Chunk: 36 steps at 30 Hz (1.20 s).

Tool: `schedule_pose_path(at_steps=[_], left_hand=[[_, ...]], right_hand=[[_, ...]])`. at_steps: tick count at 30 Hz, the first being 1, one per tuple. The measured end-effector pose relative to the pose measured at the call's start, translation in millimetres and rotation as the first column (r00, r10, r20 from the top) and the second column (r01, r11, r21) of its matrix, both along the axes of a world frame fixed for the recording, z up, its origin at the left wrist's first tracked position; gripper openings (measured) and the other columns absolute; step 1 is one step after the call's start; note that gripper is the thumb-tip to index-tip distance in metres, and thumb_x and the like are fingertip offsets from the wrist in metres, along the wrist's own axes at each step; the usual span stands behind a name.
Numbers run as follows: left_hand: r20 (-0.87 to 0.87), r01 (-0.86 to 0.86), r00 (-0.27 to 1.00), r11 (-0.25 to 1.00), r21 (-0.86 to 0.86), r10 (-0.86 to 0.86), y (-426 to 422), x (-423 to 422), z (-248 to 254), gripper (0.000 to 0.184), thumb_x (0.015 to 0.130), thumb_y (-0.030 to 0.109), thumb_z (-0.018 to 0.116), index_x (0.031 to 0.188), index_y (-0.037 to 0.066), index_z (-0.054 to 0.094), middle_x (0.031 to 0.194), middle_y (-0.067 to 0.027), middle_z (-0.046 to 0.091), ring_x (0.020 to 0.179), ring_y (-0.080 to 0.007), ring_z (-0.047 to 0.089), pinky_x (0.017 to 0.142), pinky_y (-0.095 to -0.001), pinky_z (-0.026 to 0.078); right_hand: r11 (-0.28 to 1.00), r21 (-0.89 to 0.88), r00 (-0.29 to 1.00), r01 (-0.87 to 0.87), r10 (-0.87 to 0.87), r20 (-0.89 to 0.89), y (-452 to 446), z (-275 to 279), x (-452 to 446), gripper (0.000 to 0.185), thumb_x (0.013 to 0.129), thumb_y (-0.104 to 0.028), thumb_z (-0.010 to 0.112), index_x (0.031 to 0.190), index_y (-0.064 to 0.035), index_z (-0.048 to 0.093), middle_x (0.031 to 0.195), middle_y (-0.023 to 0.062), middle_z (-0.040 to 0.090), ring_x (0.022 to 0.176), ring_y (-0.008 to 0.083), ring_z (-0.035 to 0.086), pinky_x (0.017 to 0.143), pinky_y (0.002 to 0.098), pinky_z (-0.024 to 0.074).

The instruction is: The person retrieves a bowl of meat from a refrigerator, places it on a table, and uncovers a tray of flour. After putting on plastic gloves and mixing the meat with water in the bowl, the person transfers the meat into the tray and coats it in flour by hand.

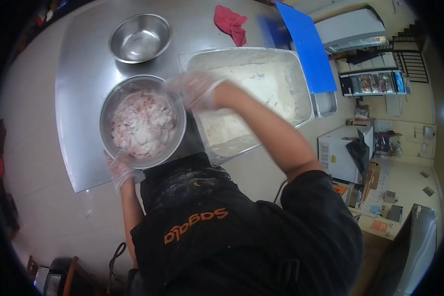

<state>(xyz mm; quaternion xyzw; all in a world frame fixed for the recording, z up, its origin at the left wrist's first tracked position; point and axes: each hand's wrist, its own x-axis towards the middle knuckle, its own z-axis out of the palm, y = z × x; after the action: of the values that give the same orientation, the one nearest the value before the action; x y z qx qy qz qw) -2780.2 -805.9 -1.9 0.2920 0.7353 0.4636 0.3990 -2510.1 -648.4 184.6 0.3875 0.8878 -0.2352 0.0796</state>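
A metal bowl (178, 135) holds pale pink pieces of raw meat (145, 123) dusted with white flour. My left hand (119, 170), in a clear plastic glove, grips the bowl's near-left rim, partly hidden by it. My right hand (195, 92), gloved too, hovers over the gap between the bowl's right rim and a rectangular metal pan (209, 154). Motion smears its fingers, so I cannot make out whether they hold anything. White flour (256, 93) lies spread inside that pan, heaped unevenly.
A second metal bowl (140, 39) stands behind on the steel table (84, 98). Farther back lies a red cloth (230, 24). A blue board (306, 44) rises beyond the pan's right side, with a smaller metal container (325, 103) beside it.
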Motion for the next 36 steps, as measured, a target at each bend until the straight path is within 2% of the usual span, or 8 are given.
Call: schedule_pose_path(at_steps=[4, 8, 11, 17, 24, 30, 33, 36], left_hand=[[0.059, -0.104, 0.991, 0.976, -0.189, 0.117, -7.3, -8.9, -31.2, 0.044, 0.079, 0.017, 0.053, 0.118, -0.003, 0.047, 0.1, -0.0135, 0.058, 0.084, -0.0222, 0.057, 0.073, -0.0338, 0.048], [0.163, -0.239, 0.946, 0.945, -0.224, 0.279, -12.4, -16.4, -39.3, 0.036, 0.079, 0.024, 0.053, 0.105, -0.001, 0.053, 0.094, -0.0114, 0.057, 0.081, -0.0225, 0.056, 0.073, -0.0346, 0.047], [0.297, -0.31, 0.882, 0.924, -0.222, 0.367, -10.9, -10.5, -28.5, 0.032, 0.079, 0.027, 0.053, 0.098, 0.001, 0.056, 0.093, -0.0108, 0.057, 0.081, -0.0235, 0.056, 0.071, -0.0347, 0.047], [0.402, -0.322, 0.845, 0.935, -0.147, 0.354, -18.1, -16.9, -36.1, 0.042, 0.067, 0.026, 0.049, 0.098, -0.003, 0.057, 0.1, -0.0147, 0.058, 0.09, -0.0302, 0.056, 0.08, -0.0384, 0.047], [0.471, -0.317, 0.82, 0.943, -0.099, 0.325, -7.1, 5.8, -5.4, 0.028, 0.062, 0.019, 0.05, 0.082, 0.0, 0.054, 0.095, -0.0159, 0.058, 0.085, -0.0313, 0.058, 0.076, -0.0399, 0.049], [0.416, -0.377, 0.828, 0.923, -0.081, 0.375, -6.7, 7.6, -18.9, 0.038, 0.063, 0.011, 0.052, 0.095, -0.007, 0.057, 0.097, -0.018, 0.059, 0.085, -0.0315, 0.06, 0.079, -0.0416, 0.05], [0.393, -0.429, 0.815, 0.9, -0.082, 0.425, -6.0, 12.6, -22.1, 0.034, 0.063, 0.013, 0.054, 0.092, -0.005, 0.058, 0.094, -0.0156, 0.06, 0.081, -0.0301, 0.06, 0.076, -0.039, 0.05], [0.361, -0.45, 0.816, 0.888, -0.096, 0.452, -2.1, 26.0, -5.7, 0.029, 0.064, 0.014, 0.055, 0.088, -0.003, 0.058, 0.091, -0.0133, 0.059, 0.079, -0.0283, 0.06, 0.073, -0.0371, 0.05]], right_hand=[[0.953, 0.039, 0.698, 0.3, -0.247, 0.672, 42.2, -17.6, 210.6, 0.046, 0.073, -0.004, 0.043, 0.118, -0.0059, 0.054, 0.123, 0.0187, 0.051, 0.119, 0.0292, 0.045, 0.103, 0.0367, 0.0322], [0.934, 0.155, 0.683, 0.323, -0.343, 0.644, 4.7, -53.0, 346.6, 0.061, 0.071, -0.03, 0.062, 0.119, 0.0048, 0.049, 0.122, 0.0238, 0.05, 0.115, 0.0335, 0.048, 0.098, 0.0383, 0.0375], [0.975, -0.063, 0.546, 0.214, -0.065, 0.835, -21.0, -64.6, 358.6, 0.095, 0.06, -0.053, 0.072, 0.128, 0.0057, 0.04, 0.128, 0.0232, 0.045, 0.12, 0.0337, 0.044, 0.1, 0.0377, 0.0357], [0.67, -0.074, 0.534, 0.738, -0.514, 0.672, -90.8, -87.4, 373.3, 0.097, 0.059, -0.054, 0.07, 0.127, 0.0085, 0.039, 0.121, 0.0246, 0.051, 0.114, 0.0322, 0.05, 0.095, 0.0342, 0.0405], [0.573, -0.281, 0.615, 0.77, -0.549, 0.566, -139.3, -114.7, 323.8, 0.081, 0.06, -0.039, 0.068, 0.126, 0.0023, 0.044, 0.122, 0.0234, 0.051, 0.113, 0.0322, 0.05, 0.095, 0.0327, 0.0402], [0.649, -0.405, 0.765, 0.643, -0.544, 0.344, -188.4, -158.6, 292.8, 0.073, 0.063, -0.034, 0.066, 0.122, 0.0043, 0.047, 0.119, 0.0248, 0.053, 0.114, 0.0324, 0.05, 0.096, 0.0329, 0.0399], [0.651, -0.528, 0.824, 0.546, -0.532, 0.196, -188.5, -162.6, 288.4, 0.059, 0.061, -0.029, 0.074, 0.11, -0.0011, 0.055, 0.104, 0.0166, 0.062, 0.095, 0.0253, 0.06, 0.083, 0.0345, 0.0473], [0.268, -0.741, 0.632, 0.616, -0.73, 0.262, -152.4, -114.3, 273.0, 0.049, 0.064, -0.01, 0.071, 0.11, -0.0018, 0.055, 0.098, 0.0115, 0.062, 0.088, 0.0213, 0.061, 0.08, 0.0339, 0.0496]])
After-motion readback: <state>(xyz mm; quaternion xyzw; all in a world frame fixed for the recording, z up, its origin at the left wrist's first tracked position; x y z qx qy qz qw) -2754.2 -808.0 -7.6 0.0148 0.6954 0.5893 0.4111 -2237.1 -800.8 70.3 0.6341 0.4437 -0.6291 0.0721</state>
